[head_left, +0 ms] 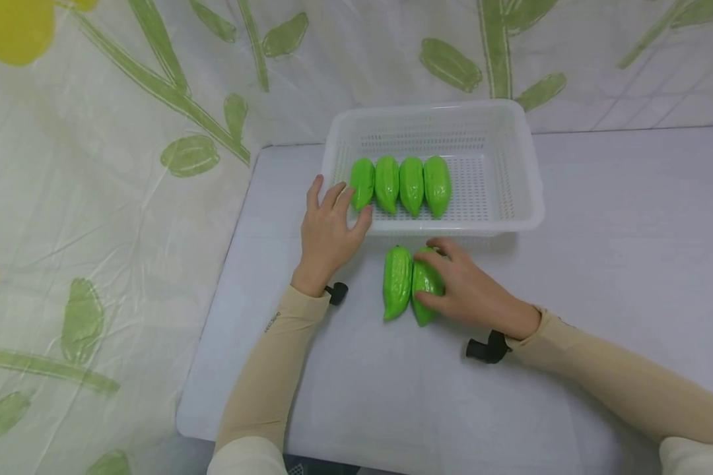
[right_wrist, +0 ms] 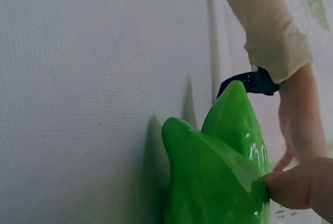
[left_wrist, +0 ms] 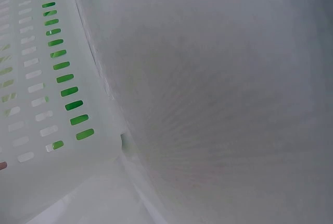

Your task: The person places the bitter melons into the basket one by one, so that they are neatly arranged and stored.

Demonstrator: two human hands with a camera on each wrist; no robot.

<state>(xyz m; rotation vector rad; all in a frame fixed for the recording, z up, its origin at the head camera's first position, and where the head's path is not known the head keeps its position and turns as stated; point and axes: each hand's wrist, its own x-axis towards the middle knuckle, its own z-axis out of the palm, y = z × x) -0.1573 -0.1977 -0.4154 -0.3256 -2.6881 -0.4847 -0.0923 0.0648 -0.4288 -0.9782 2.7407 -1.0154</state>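
Two glossy green pepper-like vegetables with pointed tips lie side by side on the table, in front of a white basket (head_left: 513, 221). My right hand (head_left: 472, 290) grips the right one (head_left: 426, 284), its thumb against the near side and its fingers over the far end. In the right wrist view the thumb (right_wrist: 296, 185) presses on that green surface (right_wrist: 208, 177). The left one (head_left: 397, 284) lies close beside it. My left hand (head_left: 329, 234) rests with spread fingers at the basket's front left corner, by the leftmost vegetable inside (head_left: 362, 181); whether it touches that one is unclear.
Several like green vegetables stand in a row in the basket's left part, among them the rightmost one (head_left: 437, 185). A white cloth covers the table (head_left: 356, 389). Behind and to the left hangs a curtain (head_left: 125, 218) with a leaf pattern.
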